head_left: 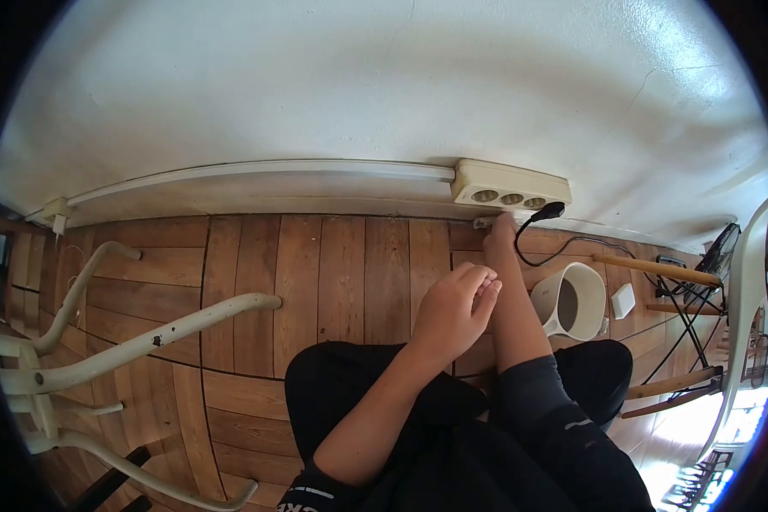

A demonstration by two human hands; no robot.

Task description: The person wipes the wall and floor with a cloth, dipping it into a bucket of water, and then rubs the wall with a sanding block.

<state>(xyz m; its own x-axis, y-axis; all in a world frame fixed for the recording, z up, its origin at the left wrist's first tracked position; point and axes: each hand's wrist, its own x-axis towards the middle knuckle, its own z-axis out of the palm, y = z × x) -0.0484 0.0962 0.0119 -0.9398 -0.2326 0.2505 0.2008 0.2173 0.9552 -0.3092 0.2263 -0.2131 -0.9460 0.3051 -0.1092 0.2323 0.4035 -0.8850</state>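
Observation:
My right hand reaches down to the foot of the wall, just below the socket strip. Its fingers are bent against a small pale thing at the floor's edge, too little of it showing to name. In front of my lap, my left hand is raised beside the right forearm, fingers curled in towards the thumb. What it holds, if anything, is hidden. A black plug sits at the strip's right end, and its cable loops down past my right wrist.
A white jug with a handle stands right of my forearm, near a small white block. Wooden stand legs and a black fan are further right. Pale metal chair legs spread across the plank floor at left.

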